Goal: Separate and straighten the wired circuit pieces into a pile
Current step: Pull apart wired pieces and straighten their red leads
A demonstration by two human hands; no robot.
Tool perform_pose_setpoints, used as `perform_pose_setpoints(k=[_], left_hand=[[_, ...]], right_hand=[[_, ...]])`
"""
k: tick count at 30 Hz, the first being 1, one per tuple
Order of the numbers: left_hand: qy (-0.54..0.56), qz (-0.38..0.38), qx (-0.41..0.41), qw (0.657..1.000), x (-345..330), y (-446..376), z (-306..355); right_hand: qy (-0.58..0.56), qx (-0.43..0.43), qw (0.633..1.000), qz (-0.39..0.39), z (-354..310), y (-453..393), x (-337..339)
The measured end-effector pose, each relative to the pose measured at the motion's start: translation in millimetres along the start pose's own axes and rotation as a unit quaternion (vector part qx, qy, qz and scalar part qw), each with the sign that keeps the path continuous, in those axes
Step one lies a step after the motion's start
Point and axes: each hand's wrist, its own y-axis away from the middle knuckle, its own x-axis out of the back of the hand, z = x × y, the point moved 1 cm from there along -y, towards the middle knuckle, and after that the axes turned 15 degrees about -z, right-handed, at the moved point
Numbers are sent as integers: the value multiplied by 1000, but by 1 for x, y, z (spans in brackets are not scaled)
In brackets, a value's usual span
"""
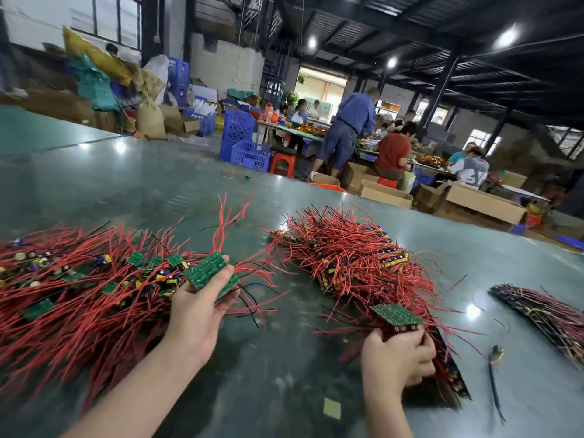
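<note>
A tangled heap of green circuit boards with red wires point(72, 279) covers the table's left side. My left hand point(197, 311) grips a few green boards point(210, 271) at the heap's right edge, their red wires rising above the fingers. A second, more ordered pile of wired boards point(354, 263) runs down the middle right. At its near end my right hand point(399, 358) grips a stack of boards, with one green board point(396, 314) lying on top just above the fingers.
The shiny green table point(132, 184) stretches far back. A third row of dark wired pieces point(543, 314) lies at the right edge, with a loose component on a black wire point(496, 355) beside it. A small square scrap point(331, 407) lies near me. People work at benches beyond.
</note>
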Motion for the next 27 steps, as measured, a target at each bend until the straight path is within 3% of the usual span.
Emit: perform_pose_setpoints(k=[7, 9, 17, 20, 21, 23, 27], left_hand=[[-20, -67, 30, 997, -6, 8, -18], [-20, -80, 30, 996, -6, 10, -22], [-128, -74, -58, 987, -2, 8, -19], [-157, -98, -69, 980, -5, 11, -17], [-173, -117, -72, 975, -7, 12, -15], [-216, -164, -86, 959, -12, 18, -13], [-302, -254, -82, 915, -19, 27, -11]], right_hand=[[-88, -20, 990, 108, 6, 0, 13], [-84, -2, 991, 105, -2, 6, 12], [37, 210, 971, 106, -23, 32, 6], [40, 373, 916, 145, -29, 41, 6], [1, 445, 888, 116, -30, 45, 3], [-90, 523, 848, -15, -34, 60, -4], [-85, 509, 833, -197, -37, 75, -22]])
